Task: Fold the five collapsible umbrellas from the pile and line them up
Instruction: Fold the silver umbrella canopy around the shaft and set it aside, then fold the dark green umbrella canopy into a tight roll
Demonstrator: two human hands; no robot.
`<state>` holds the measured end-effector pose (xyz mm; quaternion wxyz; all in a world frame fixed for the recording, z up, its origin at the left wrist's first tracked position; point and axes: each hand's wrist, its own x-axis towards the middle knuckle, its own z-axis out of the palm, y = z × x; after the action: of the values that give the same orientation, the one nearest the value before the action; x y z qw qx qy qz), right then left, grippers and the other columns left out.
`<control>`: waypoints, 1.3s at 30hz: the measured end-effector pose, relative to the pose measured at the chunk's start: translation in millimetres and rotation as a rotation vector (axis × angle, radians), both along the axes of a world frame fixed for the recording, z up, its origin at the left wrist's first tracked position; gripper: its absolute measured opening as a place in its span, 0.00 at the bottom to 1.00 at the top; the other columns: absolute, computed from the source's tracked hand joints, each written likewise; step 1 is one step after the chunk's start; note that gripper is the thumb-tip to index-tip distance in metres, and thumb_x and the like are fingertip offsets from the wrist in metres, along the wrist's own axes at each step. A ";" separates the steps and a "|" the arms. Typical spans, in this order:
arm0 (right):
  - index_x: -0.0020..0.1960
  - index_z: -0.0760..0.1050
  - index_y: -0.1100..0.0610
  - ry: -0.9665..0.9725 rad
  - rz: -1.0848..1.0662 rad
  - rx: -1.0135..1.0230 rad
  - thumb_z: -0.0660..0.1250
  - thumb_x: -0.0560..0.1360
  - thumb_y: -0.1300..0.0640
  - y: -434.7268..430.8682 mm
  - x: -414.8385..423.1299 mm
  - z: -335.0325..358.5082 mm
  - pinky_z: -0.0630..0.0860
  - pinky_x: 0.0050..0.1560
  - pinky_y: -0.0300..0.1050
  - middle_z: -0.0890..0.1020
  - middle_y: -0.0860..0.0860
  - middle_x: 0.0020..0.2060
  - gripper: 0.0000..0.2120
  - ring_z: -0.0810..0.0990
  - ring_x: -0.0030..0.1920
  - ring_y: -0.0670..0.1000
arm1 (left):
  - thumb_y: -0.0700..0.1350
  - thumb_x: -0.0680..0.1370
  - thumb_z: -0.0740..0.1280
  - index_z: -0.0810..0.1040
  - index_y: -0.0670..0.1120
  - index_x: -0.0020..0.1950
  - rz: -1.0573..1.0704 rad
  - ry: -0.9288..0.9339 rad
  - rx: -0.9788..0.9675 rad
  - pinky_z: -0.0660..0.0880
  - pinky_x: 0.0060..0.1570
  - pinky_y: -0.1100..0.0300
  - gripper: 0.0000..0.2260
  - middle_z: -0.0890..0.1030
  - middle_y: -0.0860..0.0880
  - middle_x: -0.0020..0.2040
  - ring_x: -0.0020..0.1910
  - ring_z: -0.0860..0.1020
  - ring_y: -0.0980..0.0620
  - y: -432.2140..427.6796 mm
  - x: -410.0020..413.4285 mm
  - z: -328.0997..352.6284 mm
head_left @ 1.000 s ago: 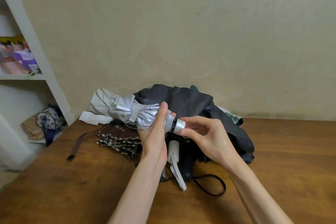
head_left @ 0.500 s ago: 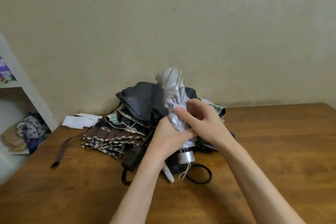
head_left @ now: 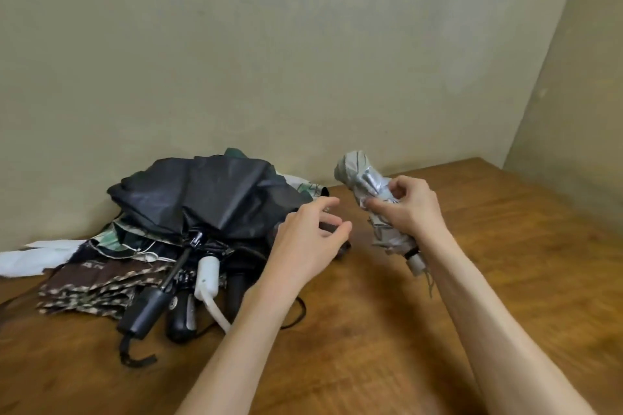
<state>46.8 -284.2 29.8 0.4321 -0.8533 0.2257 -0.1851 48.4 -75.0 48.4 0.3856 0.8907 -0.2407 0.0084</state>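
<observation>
Since half a second ago my left hand (head_left: 308, 241) has let go of the silver umbrella (head_left: 365, 177), and my right hand (head_left: 413, 212) has carried it off the pile to the right. It is now held tilted above the bare wooden surface (head_left: 526, 246), tip toward the wall and handle (head_left: 416, 263) toward me. The view has swung right too, so the shelf is out of frame. The right fingers (head_left: 382, 204) are curled tight around the bundled silver fabric. The left fingers (head_left: 325, 205) are spread and empty over the right edge of the pile, just by the black umbrella (head_left: 209, 199). I can't tell whether the silver umbrella's strap is fastened. If it isn't, I judge the one-handed grip may let the pleats spring loose when I set it down. The other risk is the pile itself: handles, cords and the white handle (head_left: 208, 274) lie crossed, so pulling one umbrella could drag its neighbours along.
</observation>
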 end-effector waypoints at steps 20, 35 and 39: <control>0.64 0.79 0.59 -0.302 -0.005 -0.620 0.74 0.75 0.60 55.4 10.5 -45.0 0.73 0.61 0.60 0.78 0.60 0.61 0.18 0.75 0.62 0.63 | 0.42 0.81 0.71 0.85 0.53 0.60 0.121 -0.568 0.002 0.71 0.48 0.70 0.10 0.82 0.60 0.49 0.43 0.73 0.66 83.7 -12.9 -35.3; 0.54 0.84 0.50 -0.523 0.330 -0.360 0.73 0.80 0.54 177.2 26.6 -17.1 0.68 0.61 0.51 0.82 0.46 0.51 0.04 0.76 0.59 0.52 | 0.57 0.86 0.63 0.82 0.55 0.42 0.534 0.137 0.146 0.81 0.44 0.52 0.16 0.85 0.50 0.36 0.34 0.82 0.52 196.7 7.5 -40.8; 0.56 0.84 0.49 -0.582 0.382 -0.399 0.73 0.80 0.50 189.5 20.5 -9.0 0.63 0.59 0.46 0.81 0.44 0.53 0.06 0.74 0.61 0.49 | 0.56 0.86 0.64 0.83 0.51 0.42 0.569 -0.014 0.022 0.79 0.42 0.52 0.17 0.82 0.52 0.32 0.35 0.81 0.52 193.5 3.0 -42.2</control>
<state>67.3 -94.7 20.8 0.3306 -0.8589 -0.1090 -0.3758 51.4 118.5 6.2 0.3565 0.9264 0.0165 0.1200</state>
